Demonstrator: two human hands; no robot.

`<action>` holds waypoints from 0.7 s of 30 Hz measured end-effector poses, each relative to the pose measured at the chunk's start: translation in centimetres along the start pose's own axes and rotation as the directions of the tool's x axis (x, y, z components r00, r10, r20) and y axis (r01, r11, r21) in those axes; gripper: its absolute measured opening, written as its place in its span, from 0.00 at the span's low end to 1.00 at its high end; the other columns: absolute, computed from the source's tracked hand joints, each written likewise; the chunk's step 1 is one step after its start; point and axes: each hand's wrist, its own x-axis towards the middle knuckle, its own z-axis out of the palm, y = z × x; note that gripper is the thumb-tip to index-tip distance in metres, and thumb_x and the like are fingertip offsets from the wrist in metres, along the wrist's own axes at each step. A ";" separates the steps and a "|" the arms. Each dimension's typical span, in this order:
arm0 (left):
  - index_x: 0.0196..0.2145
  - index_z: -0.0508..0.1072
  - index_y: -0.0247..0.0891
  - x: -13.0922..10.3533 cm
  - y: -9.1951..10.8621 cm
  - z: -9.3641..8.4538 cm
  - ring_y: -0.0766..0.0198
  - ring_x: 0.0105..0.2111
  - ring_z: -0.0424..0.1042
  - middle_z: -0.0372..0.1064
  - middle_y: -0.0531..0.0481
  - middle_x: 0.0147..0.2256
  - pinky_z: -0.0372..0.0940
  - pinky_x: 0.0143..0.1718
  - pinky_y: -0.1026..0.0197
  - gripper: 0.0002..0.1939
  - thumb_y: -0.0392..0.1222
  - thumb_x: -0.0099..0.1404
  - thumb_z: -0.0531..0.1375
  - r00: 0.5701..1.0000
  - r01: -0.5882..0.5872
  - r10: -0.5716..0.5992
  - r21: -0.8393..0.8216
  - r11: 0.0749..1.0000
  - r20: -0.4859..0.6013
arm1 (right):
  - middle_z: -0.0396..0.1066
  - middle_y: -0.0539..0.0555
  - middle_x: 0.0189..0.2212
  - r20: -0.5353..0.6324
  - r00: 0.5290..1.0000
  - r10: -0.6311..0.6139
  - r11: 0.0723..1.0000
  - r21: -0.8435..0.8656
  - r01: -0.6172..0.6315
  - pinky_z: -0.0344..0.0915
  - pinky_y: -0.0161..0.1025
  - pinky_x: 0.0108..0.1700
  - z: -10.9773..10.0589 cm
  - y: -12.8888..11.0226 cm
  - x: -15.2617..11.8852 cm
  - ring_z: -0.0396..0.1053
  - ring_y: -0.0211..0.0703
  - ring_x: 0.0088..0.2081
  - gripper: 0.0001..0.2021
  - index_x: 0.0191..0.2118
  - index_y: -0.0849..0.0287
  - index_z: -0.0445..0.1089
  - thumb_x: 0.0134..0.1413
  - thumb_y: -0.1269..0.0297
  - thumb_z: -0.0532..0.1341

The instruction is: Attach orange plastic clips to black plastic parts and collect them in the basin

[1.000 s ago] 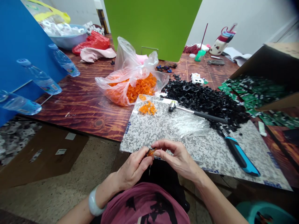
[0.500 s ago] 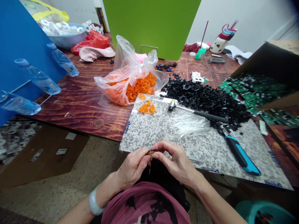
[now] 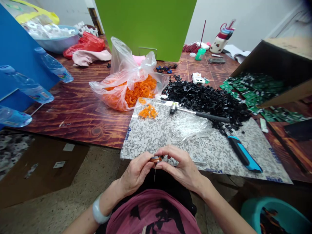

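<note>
A small orange and black part (image 3: 156, 159) is pinched between my two hands at the front edge of the speckled board (image 3: 136, 139). My left hand (image 3: 136, 171) grips its left side with thumb and fingers. My right hand (image 3: 179, 165) holds its right side between thumb and fingertips. A thin metallic piece hangs below it. On the board lie a few orange pieces (image 3: 148, 111), a hammer (image 3: 200, 115), thin clear sticks (image 3: 191, 126) and blue-black pliers (image 3: 243, 154). Black pieces (image 3: 207, 97) are heaped behind the hammer.
A clear bag of orange pieces (image 3: 138, 91) stands behind the board. An open box (image 3: 275, 61) spills green circuit boards (image 3: 253, 87) at right. Water bottles (image 3: 26, 84) are at left, a teal bucket (image 3: 275, 208) at lower right, and a green panel (image 3: 146, 26) behind.
The view has shifted to the right, so the table items appear further left and more of the bucket shows. More of the orange and black part shows between my fingers; both hands still hold it.
</note>
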 end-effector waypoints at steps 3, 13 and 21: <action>0.34 0.67 0.38 -0.2 0.4 0.2 0.63 0.28 0.65 0.66 0.49 0.28 0.62 0.31 0.64 0.17 0.47 0.71 0.43 1.000 0.004 -0.004 0.008 1.000 0.021 | 0.71 0.53 0.32 -0.053 0.998 -0.017 0.999 -0.034 0.015 0.64 0.37 0.39 0.4 -0.2 -0.3 0.67 0.40 0.35 0.07 0.39 0.58 0.69 0.60 0.62 0.57; 0.32 0.71 0.41 0.6 1.2 4.3 0.64 0.24 0.67 0.67 0.53 0.23 0.64 0.27 0.67 0.13 0.45 0.67 0.50 0.965 0.128 -0.098 -0.112 0.985 0.242 | 0.73 0.51 0.29 -0.203 0.944 0.259 0.966 0.045 -0.255 0.65 0.31 0.36 -0.1 1.4 -6.4 0.69 0.36 0.31 0.11 0.34 0.60 0.72 0.58 0.58 0.58; 0.57 0.63 0.44 1.2 1.0 4.6 0.62 0.31 0.74 0.76 0.49 0.36 0.69 0.38 0.62 0.22 0.49 0.68 0.49 0.906 0.219 -0.185 -0.046 0.975 0.382 | 0.76 0.57 0.27 -0.724 0.463 0.511 0.609 -0.074 -0.789 0.68 0.41 0.32 -6.2 6.6 -23.1 0.73 0.48 0.29 0.19 0.30 0.61 0.74 0.54 0.49 0.56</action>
